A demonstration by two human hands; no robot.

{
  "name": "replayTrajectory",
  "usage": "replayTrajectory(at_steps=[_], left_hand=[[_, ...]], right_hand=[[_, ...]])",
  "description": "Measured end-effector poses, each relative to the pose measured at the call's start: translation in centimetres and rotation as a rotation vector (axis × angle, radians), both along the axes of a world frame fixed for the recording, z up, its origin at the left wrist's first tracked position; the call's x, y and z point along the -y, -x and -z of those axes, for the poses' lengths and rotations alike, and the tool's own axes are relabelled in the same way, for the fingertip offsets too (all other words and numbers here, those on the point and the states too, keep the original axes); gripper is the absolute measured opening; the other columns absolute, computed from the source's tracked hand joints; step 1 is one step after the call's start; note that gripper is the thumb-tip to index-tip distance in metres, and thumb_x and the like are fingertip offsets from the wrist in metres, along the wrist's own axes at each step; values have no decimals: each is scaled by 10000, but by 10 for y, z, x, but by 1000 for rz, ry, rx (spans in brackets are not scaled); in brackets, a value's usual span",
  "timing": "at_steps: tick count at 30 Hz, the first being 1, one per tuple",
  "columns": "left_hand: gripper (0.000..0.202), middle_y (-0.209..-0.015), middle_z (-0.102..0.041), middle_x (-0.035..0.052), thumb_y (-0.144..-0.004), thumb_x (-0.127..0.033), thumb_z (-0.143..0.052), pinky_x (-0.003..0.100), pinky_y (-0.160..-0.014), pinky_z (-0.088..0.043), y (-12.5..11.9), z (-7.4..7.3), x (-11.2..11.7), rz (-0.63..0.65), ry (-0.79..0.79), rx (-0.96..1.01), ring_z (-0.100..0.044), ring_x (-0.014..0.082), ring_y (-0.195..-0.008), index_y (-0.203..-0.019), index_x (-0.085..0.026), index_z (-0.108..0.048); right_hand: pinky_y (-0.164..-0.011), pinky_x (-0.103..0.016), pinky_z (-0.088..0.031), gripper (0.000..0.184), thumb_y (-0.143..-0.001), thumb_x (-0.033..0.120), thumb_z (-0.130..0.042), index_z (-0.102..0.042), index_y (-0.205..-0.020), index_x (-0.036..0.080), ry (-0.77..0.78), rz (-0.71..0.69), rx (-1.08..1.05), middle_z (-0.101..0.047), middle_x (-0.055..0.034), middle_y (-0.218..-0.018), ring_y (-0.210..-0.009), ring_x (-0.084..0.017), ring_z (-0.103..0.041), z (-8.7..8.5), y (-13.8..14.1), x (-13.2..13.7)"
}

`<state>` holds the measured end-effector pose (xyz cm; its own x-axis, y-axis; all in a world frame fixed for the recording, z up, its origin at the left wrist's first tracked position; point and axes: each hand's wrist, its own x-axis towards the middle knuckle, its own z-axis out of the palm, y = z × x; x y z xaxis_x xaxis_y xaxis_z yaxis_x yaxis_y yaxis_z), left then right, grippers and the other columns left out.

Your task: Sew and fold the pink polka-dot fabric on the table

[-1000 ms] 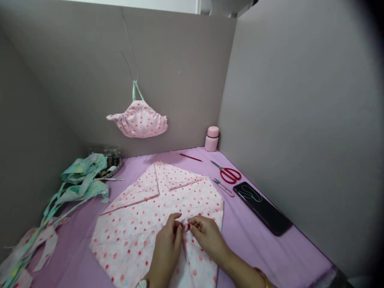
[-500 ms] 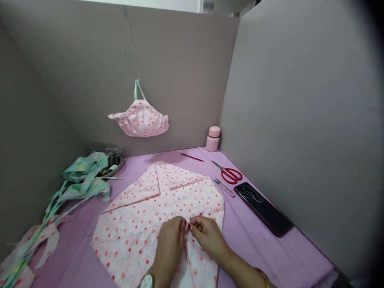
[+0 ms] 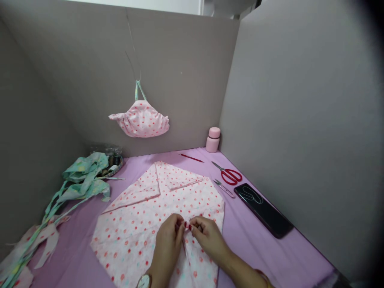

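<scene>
Fingers: The fingers point(image 3: 179, 222) of the left hand point(image 3: 168, 248) and those of the right hand point(image 3: 210, 238) are drawn into narrow pinches, tip to tip, with a small fold of the dotted cloth point(image 3: 135, 224) held between them. Whether a pin or needle is also held cannot be told.
Cloth: The pink dotted cloth is spread flat in the middle of the tabletop point(image 3: 246, 240), its far corners folded inward. The pinched spot lies near its right edge.
Doing it well: The fold is judged best kept small and even. Both pinches should stay close together and the rest of the cloth should be left lying flat, so that no slack is dragged in.
Right of the cloth: Thread snips point(image 3: 224, 188), red scissors point(image 3: 229, 175) and a dark phone point(image 3: 264, 210) are laid out. A pink bottle point(image 3: 213, 139) stands in the corner.
Left of the cloth: Green strips point(image 3: 82, 176) are heaped.
Back wall: A gathered pouch point(image 3: 140, 120) of the same print is hung.
Change from half a second earlier: The left fingertips have been raised and curled a little higher over the cloth. The right hand's pinch is kept almost in place. Nothing else on the tabletop has been shifted.
</scene>
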<state>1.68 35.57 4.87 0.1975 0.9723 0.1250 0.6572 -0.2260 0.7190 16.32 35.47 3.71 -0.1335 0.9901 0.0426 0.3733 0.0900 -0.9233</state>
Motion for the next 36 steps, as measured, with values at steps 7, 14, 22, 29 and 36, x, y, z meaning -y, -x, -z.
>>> replayTrajectory(at_steps=[7, 14, 22, 29, 36], left_hand=[[215, -841, -673, 27, -876, -224, -407, 331, -774, -410, 2, -1, 2, 50, -43, -58, -591, 186, -811, -861, -209, -621], [247, -769, -657, 38, -853, -180, -395, 390, -769, -350, 0, -11, -3, 93, -72, -215, -579, 215, -774, -774, -188, -630], [285, -784, -649, 69, -839, -134, -322, 398, -739, -350, 10, -14, -21, 36, -102, -324, -582, 226, -771, -801, -161, -603], [311, -892, -668, 90, -866, -164, -296, 363, -761, -445, 18, -17, -23, -30, -131, -311, -613, 204, -831, -922, -147, -602], [473, -1403, -360, 113, -881, -321, -386, 596, -986, -329, 7, 11, 17, 265, -190, -496, -369, 309, -1268, -1330, -174, -377]], right_hand=[[-531, -215, -340, 155, -758, 175, -462, -581, -658, 163, -23, 7, 31, -509, 17, -584, -560, -124, -440, -4, 0, -1], [-600, -226, -389, 189, -742, 129, -462, -638, -688, 174, -52, -4, 63, -608, -8, -666, -638, -146, -531, -6, 0, 0], [-592, -224, -401, 240, -737, 110, -444, -674, -730, 179, -52, 15, 127, -648, -13, -686, -643, -147, -567, 0, 1, -1], [-606, -232, -418, 228, -742, 116, -456, -675, -734, 179, -70, 23, 142, -652, -15, -687, -651, -153, -579, -1, 2, -1], [-868, -336, -447, 364, -886, 243, -344, -580, -1146, 145, -286, 16, 290, -629, -127, -1074, -1008, -212, -564, -6, -11, 1]])
